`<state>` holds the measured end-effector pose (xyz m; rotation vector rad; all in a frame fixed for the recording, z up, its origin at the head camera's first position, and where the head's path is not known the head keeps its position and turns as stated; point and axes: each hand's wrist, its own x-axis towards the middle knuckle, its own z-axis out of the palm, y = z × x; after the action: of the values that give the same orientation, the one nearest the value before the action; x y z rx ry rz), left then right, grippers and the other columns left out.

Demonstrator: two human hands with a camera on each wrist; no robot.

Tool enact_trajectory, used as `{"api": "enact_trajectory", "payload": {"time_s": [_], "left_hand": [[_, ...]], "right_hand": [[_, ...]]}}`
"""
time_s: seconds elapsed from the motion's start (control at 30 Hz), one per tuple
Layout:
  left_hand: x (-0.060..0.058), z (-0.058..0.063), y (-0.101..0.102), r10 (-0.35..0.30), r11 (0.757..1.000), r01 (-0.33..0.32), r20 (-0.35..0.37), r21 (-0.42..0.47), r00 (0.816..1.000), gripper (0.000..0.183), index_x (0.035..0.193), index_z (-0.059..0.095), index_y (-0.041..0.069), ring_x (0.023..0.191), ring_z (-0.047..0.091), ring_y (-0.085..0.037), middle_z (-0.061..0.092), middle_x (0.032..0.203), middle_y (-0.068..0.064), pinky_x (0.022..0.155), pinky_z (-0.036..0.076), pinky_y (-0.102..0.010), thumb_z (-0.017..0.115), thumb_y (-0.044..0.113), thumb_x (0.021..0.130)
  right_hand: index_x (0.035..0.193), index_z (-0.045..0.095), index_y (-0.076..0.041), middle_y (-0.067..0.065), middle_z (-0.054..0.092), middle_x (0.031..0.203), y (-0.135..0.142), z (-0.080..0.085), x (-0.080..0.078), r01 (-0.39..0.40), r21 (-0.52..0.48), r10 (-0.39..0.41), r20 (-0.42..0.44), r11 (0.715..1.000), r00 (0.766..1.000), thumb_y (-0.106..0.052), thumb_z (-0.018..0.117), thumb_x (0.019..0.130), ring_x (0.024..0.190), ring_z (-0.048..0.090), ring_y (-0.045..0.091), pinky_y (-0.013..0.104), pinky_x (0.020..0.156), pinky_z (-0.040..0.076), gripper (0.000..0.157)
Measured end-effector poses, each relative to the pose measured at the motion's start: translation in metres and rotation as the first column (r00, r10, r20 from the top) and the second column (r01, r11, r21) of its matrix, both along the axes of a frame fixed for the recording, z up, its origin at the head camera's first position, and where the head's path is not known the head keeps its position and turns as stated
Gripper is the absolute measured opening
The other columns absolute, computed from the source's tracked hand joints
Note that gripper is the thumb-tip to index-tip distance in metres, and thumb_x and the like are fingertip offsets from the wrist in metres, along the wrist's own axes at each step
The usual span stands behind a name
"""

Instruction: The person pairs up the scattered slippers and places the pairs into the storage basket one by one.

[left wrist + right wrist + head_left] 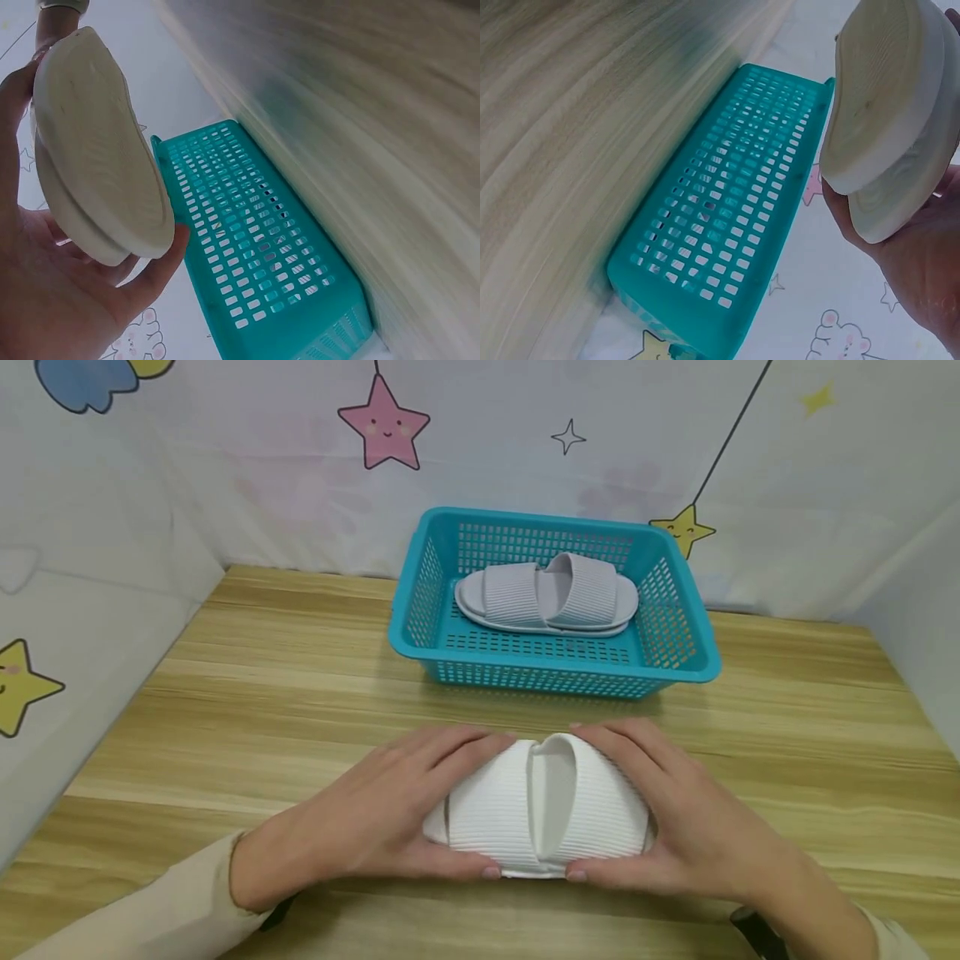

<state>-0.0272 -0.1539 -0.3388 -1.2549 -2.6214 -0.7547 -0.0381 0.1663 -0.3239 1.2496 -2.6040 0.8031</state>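
A pair of white slippers (487, 806) with ribbed straps is held between both hands, one slipper tucked into the other. My left hand (405, 802) grips the left end, fingers over the far side and thumb along the near side. On the right end, my right hand (675, 814) grips in the same way, its thumb tip close to the left one. Both wrist views show the soles (105, 150) stacked against each other and raised off the wooden table. Behind the hands, a teal basket (555, 670) contains a pair of grey-lilac slippers (513, 597).
The wooden table (262, 693) carries the basket near its back edge. White cloth walls (262, 460) with printed stars enclose the back and both sides.
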Motion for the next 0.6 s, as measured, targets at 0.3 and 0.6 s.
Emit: {"api": "enact_trajectory", "payload": {"time_s": [0.3,0.6], "left_hand": [[-0.005,0.009,0.000,0.022,0.996,-0.015,-0.084,0.083,0.996,0.097,0.165,0.036,0.022,0.149,0.045,-0.024,0.037,0.168,-0.002,0.118,0.044,-0.048,0.079,0.062,0.088],[-0.007,0.013,-0.006,0.086,0.991,-0.070,-0.140,0.114,0.986,0.089,0.163,0.042,0.020,0.148,0.045,-0.027,0.036,0.169,-0.005,0.118,0.041,-0.051,0.076,0.060,0.091]], "right_hand": [[0.152,0.053,-0.007,0.004,0.059,0.140,0.004,-0.002,-0.004,0.020,-0.105,-0.025,-0.047,0.994,0.999,-0.063,0.094,0.071,0.116,0.058,0.016,0.018,0.091,0.048,0.107],[0.153,0.053,-0.008,0.006,0.058,0.142,0.012,0.004,-0.006,0.061,-0.087,-0.067,-0.070,0.994,0.995,-0.067,0.088,0.075,0.122,0.055,0.018,0.017,0.092,0.046,0.105]]}}
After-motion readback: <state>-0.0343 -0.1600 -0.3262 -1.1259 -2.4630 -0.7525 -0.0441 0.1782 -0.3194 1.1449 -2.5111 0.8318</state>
